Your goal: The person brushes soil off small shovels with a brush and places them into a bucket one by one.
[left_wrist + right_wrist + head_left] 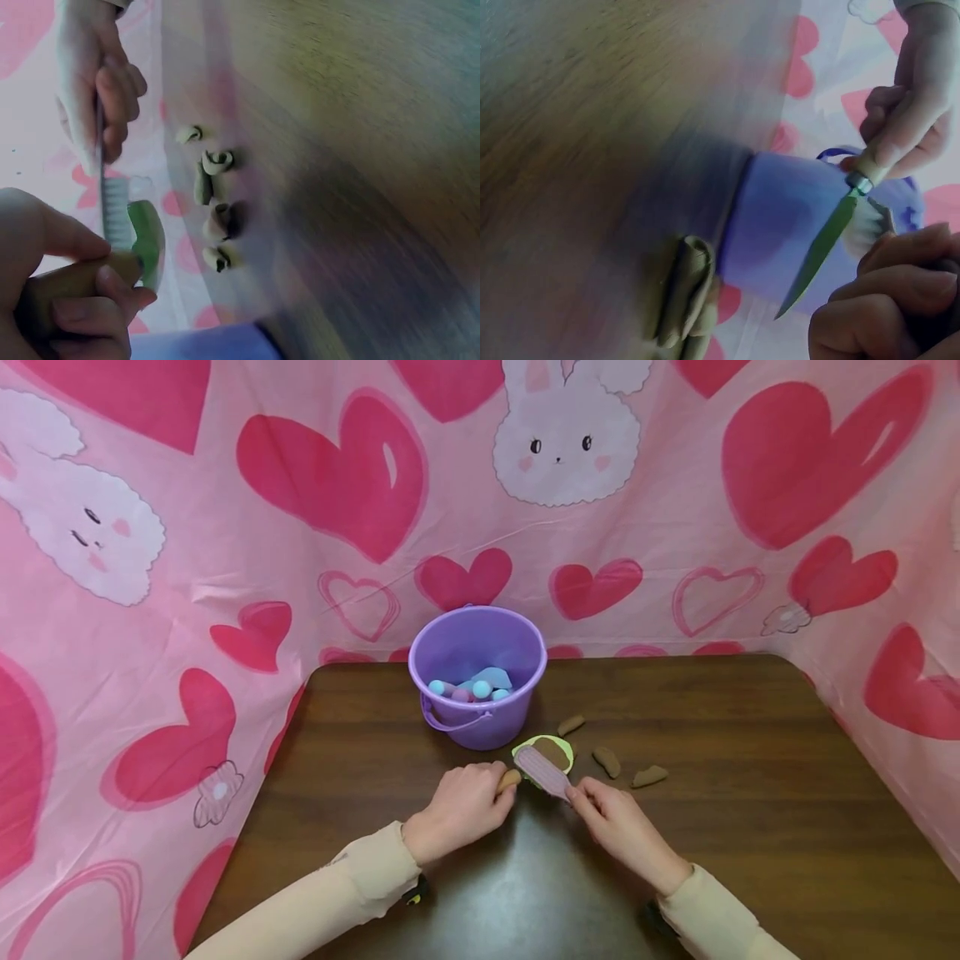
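Observation:
My left hand (465, 806) grips the wooden handle of a small garden trowel (566, 750) with a green blade; in the head view the middle of its face looks brown. A metal collar joins blade and handle in the right wrist view, where the trowel (826, 244) shows edge-on. My right hand (622, 827) holds a pale pink brush (542, 771) by its handle. The brush (116, 210) has its bristles turned toward the blade in the left wrist view, close against it. From above, the brush overlaps part of the blade.
Several curled brown pieces (606, 762) lie on the dark wooden table (750, 860), right of the trowel. Behind the hands stands a purple bucket (487, 727) with light blue and pink items inside. A pink cloth with hearts and rabbits (450, 485) hangs around the table.

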`<state>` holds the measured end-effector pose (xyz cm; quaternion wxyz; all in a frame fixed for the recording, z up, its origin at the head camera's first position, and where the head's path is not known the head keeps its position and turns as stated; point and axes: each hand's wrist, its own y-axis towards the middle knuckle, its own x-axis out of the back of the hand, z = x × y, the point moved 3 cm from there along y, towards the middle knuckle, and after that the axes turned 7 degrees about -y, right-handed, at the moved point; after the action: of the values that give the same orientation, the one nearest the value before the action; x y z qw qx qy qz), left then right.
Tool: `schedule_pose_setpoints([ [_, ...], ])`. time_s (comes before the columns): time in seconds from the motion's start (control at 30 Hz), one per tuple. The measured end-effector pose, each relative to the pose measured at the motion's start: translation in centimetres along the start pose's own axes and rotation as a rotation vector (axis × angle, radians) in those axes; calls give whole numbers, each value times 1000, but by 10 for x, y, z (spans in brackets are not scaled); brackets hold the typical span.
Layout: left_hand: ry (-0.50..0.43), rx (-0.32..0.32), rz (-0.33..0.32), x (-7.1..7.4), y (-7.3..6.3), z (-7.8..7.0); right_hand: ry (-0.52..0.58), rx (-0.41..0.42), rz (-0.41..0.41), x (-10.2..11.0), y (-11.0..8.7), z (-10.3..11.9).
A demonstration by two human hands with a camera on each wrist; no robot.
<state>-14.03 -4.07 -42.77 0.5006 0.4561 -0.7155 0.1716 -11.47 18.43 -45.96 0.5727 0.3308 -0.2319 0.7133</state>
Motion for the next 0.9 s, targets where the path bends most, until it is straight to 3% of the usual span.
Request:
schedule_pose_setpoints([
  [0.23, -27, -31, -22, -4, 1, -2, -80, -25, -120, 5, 3, -7],
  [0.47, -37, -47, -32, -2, 2, -3, -59, -50, -170, 6, 5, -13],
  [0.73, -53, -39, 3, -4, 1, -5, -99, -58, -219, 8, 7, -22],
  [0.9, -57, -48, 5, -3, 1, -6, -113, -42, -261, 11, 7, -18],
])
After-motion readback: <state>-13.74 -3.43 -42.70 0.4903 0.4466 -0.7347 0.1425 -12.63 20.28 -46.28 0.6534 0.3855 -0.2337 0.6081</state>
